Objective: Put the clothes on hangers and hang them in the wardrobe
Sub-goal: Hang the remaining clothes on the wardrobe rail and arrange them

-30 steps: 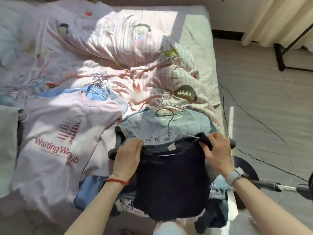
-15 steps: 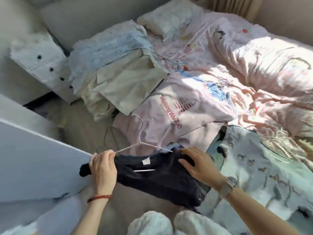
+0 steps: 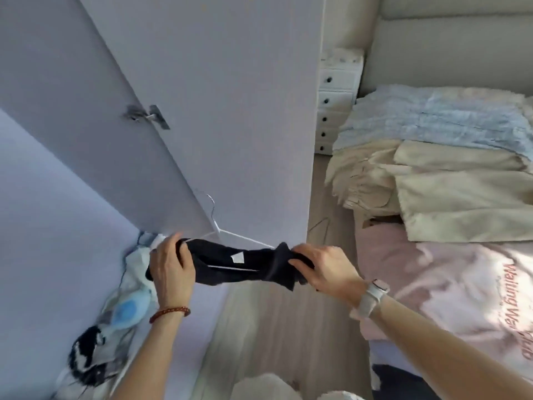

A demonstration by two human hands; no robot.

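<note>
A dark navy shirt (image 3: 230, 265) hangs on a white wire hanger (image 3: 227, 233) whose hook points up toward the wardrobe. My left hand (image 3: 170, 267) grips the shirt's left shoulder and my right hand (image 3: 326, 267) grips the right shoulder, stretching it between them. The white wardrobe door (image 3: 178, 111) stands open just behind the hanger. A pink "Waiting" shirt (image 3: 450, 287) lies on the bed at the right.
Pale printed clothes (image 3: 115, 313) hang inside the wardrobe at lower left. Folded beige (image 3: 450, 192) and light blue fabrics (image 3: 438, 116) lie on the bed. A small white drawer unit (image 3: 336, 102) stands by the headboard. Wood floor (image 3: 259, 327) runs between bed and wardrobe.
I have turned left from the bed to the wardrobe, carrying the dark shirt on its hanger with both hands; the open door now fills the view.
</note>
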